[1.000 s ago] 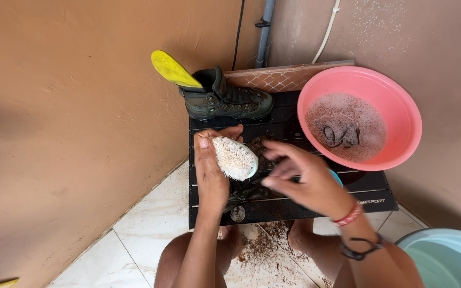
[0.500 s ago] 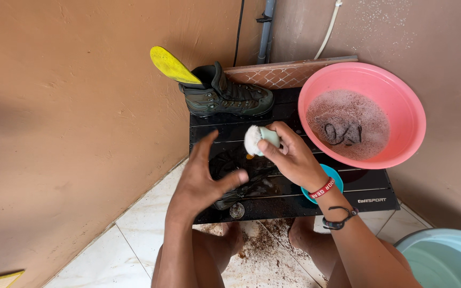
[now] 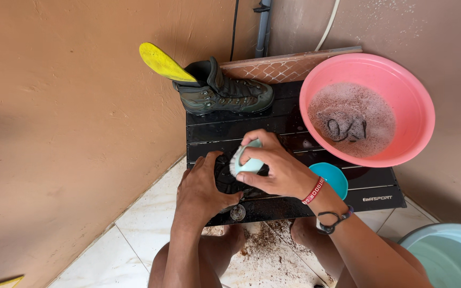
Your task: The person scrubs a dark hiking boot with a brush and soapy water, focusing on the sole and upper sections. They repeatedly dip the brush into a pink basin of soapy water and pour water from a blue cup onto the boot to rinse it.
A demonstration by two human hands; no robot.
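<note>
Black slatted table (image 3: 294, 114): left hand (image 3: 204, 186) clamps boot (image 3: 229, 178); right hand (image 3: 276, 168) grips scrub brush (image 3: 244, 162) on it.

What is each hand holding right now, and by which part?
The right hand grips a pale green scrubbing brush around its back. The left hand steadies a dark boot from the side on the black slatted table.

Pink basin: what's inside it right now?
The pink basin holds murky, foamy water with dark laces coiled near the middle. The foam and cloudy water hide the bottom, so anything else lying under the surface cannot be seen.
</note>
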